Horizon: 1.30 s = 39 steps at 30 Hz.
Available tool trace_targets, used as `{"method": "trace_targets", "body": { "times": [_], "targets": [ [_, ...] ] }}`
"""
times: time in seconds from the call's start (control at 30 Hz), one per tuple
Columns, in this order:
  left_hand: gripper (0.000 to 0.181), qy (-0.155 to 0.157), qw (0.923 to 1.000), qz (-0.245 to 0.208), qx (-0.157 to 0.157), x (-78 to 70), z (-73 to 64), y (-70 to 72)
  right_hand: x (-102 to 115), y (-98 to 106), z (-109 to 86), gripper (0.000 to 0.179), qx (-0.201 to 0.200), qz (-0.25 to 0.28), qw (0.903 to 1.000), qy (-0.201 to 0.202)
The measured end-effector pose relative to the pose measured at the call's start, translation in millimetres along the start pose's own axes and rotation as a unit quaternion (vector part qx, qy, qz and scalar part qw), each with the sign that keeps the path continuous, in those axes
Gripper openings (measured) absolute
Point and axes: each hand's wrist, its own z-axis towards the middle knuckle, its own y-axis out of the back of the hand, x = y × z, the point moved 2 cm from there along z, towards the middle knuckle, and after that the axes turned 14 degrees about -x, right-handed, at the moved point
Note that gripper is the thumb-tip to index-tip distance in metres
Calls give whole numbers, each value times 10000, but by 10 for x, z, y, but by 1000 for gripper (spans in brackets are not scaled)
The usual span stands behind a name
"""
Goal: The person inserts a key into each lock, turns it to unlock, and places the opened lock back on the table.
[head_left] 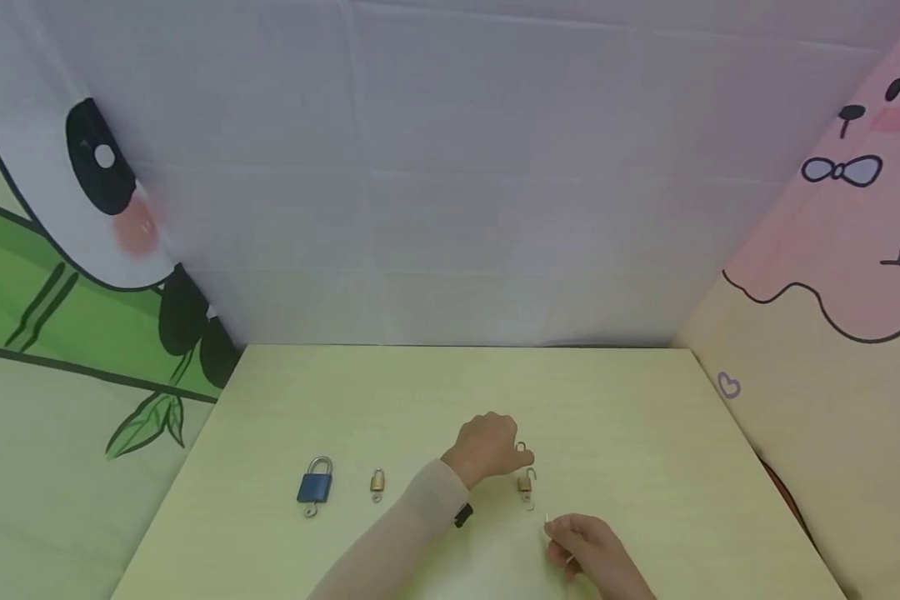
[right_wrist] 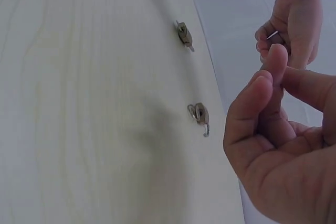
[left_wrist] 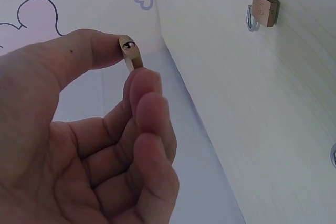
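Observation:
My left hand (head_left: 490, 446) pinches a small brass padlock (left_wrist: 131, 53) between thumb and index finger; its keyhole faces the left wrist camera. Beside that hand on the table lies another brass padlock (head_left: 525, 483), its shackle swung open and a key with a ring at its lower end. Nearer the front, my right hand (head_left: 588, 550) holds a small thin pale object (head_left: 546, 518) at its fingertips. In the right wrist view, the fingers of the right hand (right_wrist: 283, 145) hide that object, so its kind is unclear.
Left of the left forearm, a small brass padlock (head_left: 377, 482) with a key lies on the pale wooden table (head_left: 390, 392). Further left is a larger blue padlock (head_left: 314, 487), also with a key. Cartoon-printed cloth walls (head_left: 495, 208) stand behind the table and at its sides.

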Motion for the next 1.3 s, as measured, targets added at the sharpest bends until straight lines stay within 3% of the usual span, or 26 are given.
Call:
{"method": "trace_targets", "body": {
  "times": [0.2,0.6,0.87,1.3],
  "targets": [
    [53,40,10000,-39,9,12,-15,10,174,-172,129,31,133,393,9988,256],
    [52,-49,9992,-407,1,70,-35,42,307,-308,361,29,-300,633,9974,182],
    [52,-87,9990,-437,32,75,-61,54,344,-334,386,28,-113,777,9967,198],
    [52,61,9997,-252,-14,57,-79,23,354,-400,393,32,-314,974,9947,133]
  ]
}}
